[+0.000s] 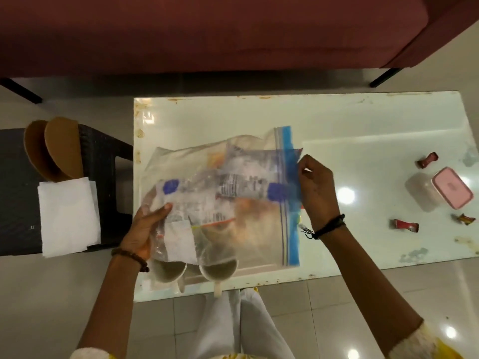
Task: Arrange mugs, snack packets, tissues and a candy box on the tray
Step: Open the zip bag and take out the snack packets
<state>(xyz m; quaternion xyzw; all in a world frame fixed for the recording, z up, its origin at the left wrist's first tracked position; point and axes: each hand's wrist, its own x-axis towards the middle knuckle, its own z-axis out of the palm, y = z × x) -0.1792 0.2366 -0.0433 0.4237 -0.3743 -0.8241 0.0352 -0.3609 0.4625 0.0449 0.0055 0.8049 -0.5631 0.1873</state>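
I hold a clear zip bag [248, 229] with a blue seal strip over the white table [337, 120]. My left hand [145, 229] grips its left side. My right hand [317, 187] pinches a snack packet [233, 185] with blue print at the bag's blue mouth. Several packets show blurred through the plastic. Beneath the bag stand two white mugs [217, 268], side by side at the table's near edge, with a tray partly hidden under them. White tissues [68, 216] lie on the dark stool at the left. A pink-lidded candy box [452, 189] lies on its side at the right.
Three wrapped candies [404, 225] lie loose around the box on the table's right part. Two brown oval boards [55, 149] lean on the dark stool [15, 193]. A maroon sofa [207, 32] runs along the far side. My legs are below the table's near edge.
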